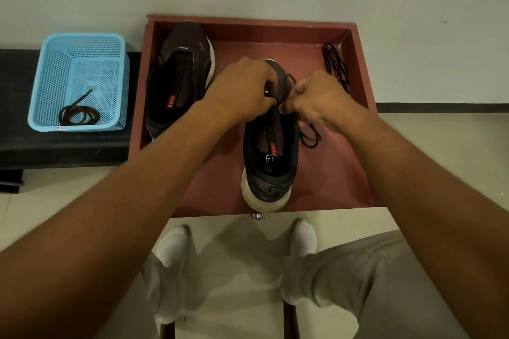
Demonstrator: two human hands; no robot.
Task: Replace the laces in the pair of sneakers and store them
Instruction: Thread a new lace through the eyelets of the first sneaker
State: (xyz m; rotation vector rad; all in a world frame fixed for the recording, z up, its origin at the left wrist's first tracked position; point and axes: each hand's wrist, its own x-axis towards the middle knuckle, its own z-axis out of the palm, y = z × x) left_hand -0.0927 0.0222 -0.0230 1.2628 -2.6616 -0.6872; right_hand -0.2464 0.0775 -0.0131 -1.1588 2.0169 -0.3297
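your left hand (245,88) and right hand (316,99) meet over the front half of the dark grey sneaker with the white sole (271,151), which stands in the middle of the shallow reddish-brown wooden tray (330,173) with its heel toward you and its heel edge at the tray's near rim. both hands have their fingers curled in tight at the eyelet area; the right one pinches a thin black lace (309,136) whose slack loops onto the tray floor just beside the shoe's right side, and the left seems to grip the shoe's upper or the lace end, though the fingertips are tucked under and hard to read. the second dark sneaker with orange lettering inside (179,77) lies against the tray's left wall, toe toward the wall, with no lace visible in it. a bundled black lace (336,66) rests in the tray's far right corner, well apart from the shoes. to the left, on a black bench, a light blue perforated plastic basket (80,44) holds a coiled black lace (78,113) near its front wall.
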